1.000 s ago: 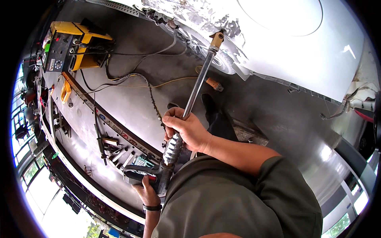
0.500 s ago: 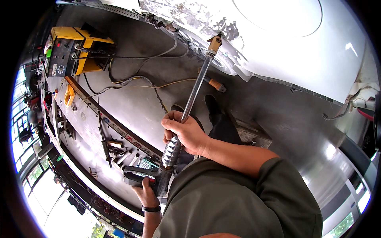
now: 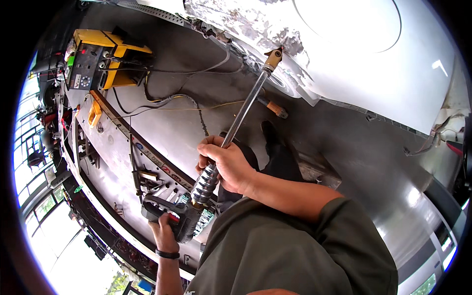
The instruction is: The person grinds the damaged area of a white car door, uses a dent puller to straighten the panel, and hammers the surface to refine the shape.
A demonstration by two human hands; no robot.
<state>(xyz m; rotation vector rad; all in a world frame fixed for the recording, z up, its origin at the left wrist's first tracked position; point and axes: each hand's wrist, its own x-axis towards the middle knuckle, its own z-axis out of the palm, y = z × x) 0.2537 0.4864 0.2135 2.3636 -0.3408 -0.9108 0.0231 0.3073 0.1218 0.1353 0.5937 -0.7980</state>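
- Where the frame opens out at upper right, a white car body (image 3: 364, 73) curves across, with a rough, scuffed patch (image 3: 241, 19) at top centre. Work appears partway along: the surface there is patchy and uneven, so that area looks unfinished, while the panel to its right looks smooth.
- Grey floor (image 3: 373, 152) stretches across the right side, seemingly giving the right elbow room to swing. At upper left, dark cables (image 3: 182, 95) cross the floor.
- Filling the lower centre, the person's olive shirt (image 3: 285, 241) bounds the near side, limiting backward travel.
- A long metal tool (image 3: 247, 105) slants from lower left up to the car body. Its brass-coloured head (image 3: 274, 59) points at the lower edge of the scuffed patch; whether the tip touches, I cannot tell.
- Near the left edge of the floor, a worn brown rail (image 3: 156, 160) runs diagonally, ending close to the tool's handle.
- A yellow and black machine (image 3: 110, 54) stands at upper left.
- At centre, the right hand (image 3: 228, 164) is wrapped around the shaft, just above a ridged sleeve (image 3: 204, 184).
- At lower left, the left hand (image 3: 164, 236) grips the black handle, thumb near a small red part.
- An orange-handled tool (image 3: 275, 109) lies near the wheel.
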